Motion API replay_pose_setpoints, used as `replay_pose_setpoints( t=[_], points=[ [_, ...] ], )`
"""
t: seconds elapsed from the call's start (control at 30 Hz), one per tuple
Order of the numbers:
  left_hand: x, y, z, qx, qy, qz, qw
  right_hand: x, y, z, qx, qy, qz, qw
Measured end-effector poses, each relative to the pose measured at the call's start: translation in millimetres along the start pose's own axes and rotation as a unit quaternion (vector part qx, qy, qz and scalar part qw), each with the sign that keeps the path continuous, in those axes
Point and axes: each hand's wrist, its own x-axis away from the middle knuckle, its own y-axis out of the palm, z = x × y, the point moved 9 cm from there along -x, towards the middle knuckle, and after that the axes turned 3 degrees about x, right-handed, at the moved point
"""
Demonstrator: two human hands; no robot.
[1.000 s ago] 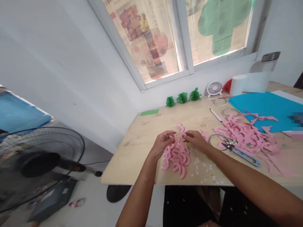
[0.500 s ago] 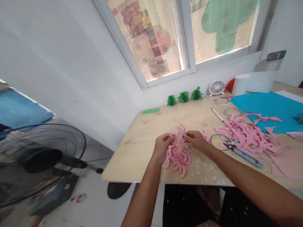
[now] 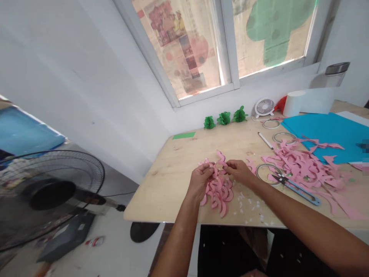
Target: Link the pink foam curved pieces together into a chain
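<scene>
A pile of curved pink paper cutouts lies near the front edge of the wooden table. My left hand is closed on pink pieces at the pile's left top. My right hand pinches a wavy pink cutout that sticks up between the two hands. Both hands hover just over the pile, fingertips close together.
Pink scraps, blue-handled scissors, wire rings and a white pen lie to the right. Blue paper, a small desk fan, a white roll and three green paper ornaments sit further back. A floor fan stands left.
My left hand has shifted slightly right and closed tighter on the pink pieces. The camera view drifted a little left; the pile and right hand hardly moved.
</scene>
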Motion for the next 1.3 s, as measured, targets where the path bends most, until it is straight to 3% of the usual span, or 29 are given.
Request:
replay_pose_setpoints(
  t=[0.2, 0.83, 1.3],
  points=[
    [1.3, -2.5, 6.7, 0.003, 0.028, 0.053, 0.998, 1.8, 2.5, -2.7, 0.006, -0.011, -0.011, 1.000],
    [-6.5, -1.3, 26.2, -0.073, 0.093, 0.089, 0.989, 5.0, 16.4, -7.6, 0.020, -0.044, -0.069, 0.996],
    [-6.7, -3.7, 22.4, -0.070, 0.079, 0.102, 0.989, 6.5, 19.6, -9.8, 0.031, -0.043, -0.084, 0.995]
  ],
)
